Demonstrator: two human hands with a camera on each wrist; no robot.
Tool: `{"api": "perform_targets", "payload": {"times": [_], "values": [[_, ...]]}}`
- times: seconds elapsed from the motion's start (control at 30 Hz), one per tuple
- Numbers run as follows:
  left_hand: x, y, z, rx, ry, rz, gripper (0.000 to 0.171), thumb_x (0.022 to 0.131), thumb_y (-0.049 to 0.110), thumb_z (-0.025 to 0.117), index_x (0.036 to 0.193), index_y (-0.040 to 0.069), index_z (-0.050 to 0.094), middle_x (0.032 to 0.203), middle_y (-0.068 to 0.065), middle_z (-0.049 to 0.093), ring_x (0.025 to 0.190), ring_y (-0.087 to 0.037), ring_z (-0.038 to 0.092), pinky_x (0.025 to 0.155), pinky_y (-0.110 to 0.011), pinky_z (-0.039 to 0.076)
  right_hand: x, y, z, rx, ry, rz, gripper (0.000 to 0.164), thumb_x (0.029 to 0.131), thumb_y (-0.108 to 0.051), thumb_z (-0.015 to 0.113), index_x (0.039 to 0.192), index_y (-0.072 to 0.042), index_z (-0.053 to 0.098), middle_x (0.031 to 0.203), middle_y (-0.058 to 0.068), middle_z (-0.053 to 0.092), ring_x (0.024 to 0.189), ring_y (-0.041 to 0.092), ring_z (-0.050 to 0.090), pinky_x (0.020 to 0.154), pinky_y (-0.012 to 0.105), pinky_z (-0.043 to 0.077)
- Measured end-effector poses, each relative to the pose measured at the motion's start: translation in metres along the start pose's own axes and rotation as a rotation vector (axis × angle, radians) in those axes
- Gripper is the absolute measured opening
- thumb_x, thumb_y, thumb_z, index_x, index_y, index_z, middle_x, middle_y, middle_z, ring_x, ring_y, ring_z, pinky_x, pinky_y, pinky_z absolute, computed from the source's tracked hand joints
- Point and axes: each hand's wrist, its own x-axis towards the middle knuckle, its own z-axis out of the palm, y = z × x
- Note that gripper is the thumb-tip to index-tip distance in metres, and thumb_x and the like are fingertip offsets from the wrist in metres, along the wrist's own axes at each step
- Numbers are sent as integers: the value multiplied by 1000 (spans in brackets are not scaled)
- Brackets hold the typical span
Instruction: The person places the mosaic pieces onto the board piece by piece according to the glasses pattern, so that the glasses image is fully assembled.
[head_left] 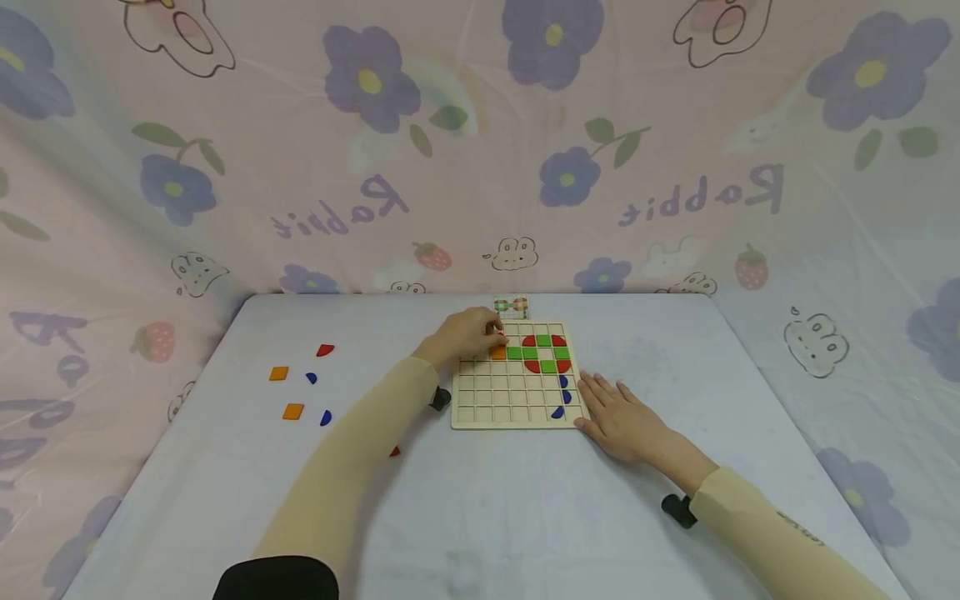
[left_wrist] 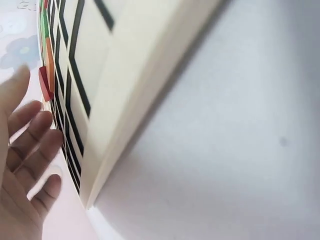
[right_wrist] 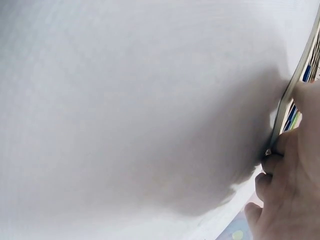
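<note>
My left hand [head_left: 471, 333] reaches over the upper left of a pale gridded wooden board [head_left: 495, 421]. Its thumb and fingers stand apart beside a red piece [left_wrist: 45, 84], which looks slightly raised off the board next to an orange square [head_left: 498, 354]. On the board, green squares [head_left: 544, 341] and red rounded pieces [head_left: 558, 341] form a ring, with more green squares leading left to the orange one. Several blue half-circles [head_left: 566, 397] lie along its right side. My right hand [head_left: 622, 421] lies flat with its fingers extended, touching the board's right edge.
A small pattern card [head_left: 512, 307] lies behind the board. Left on the white table [head_left: 525, 517] are orange pieces [head_left: 293, 412], blue half-circles [head_left: 326, 417] and a red piece [head_left: 325, 350]. Another red piece [head_left: 395, 451] shows beside the left sleeve. A printed curtain [head_left: 465, 192] surrounds the table.
</note>
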Motion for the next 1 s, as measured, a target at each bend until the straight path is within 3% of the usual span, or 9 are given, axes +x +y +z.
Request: {"api": "perform_targets", "payload": {"times": [0.2,0.33,0.63,1.0], "values": [[1,-10,1,-49,-1,62,23,105,22,64,126,19,74,132,0,66,123,-21,60,110,-42,45,0,-1,-1,-1,-3,0,73,109,-42,48,161,5,27,170,22,21,156,42,20,124,63,17],[3,-11,1,-57,-22,98,22,104,15,64,122,20,77,138,0,66,134,-25,56,117,-45,40,-1,-1,-1,0,-3,-4,72,110,-42,48,161,5,27,170,22,21,156,42,20,124,63,17],[2,-11,1,-29,-23,82,20,103,14,65,118,16,79,122,1,68,114,-20,62,106,-40,48,0,0,1,4,-2,-5,73,110,-42,48,161,5,27,170,22,20,156,42,19,124,64,16],[0,-12,2,-6,-14,61,19,103,20,67,118,16,79,121,-1,67,109,-19,62,101,-39,50,-1,-1,0,3,6,-8,72,110,-41,48,160,6,28,169,22,22,156,43,20,123,64,17]]}}
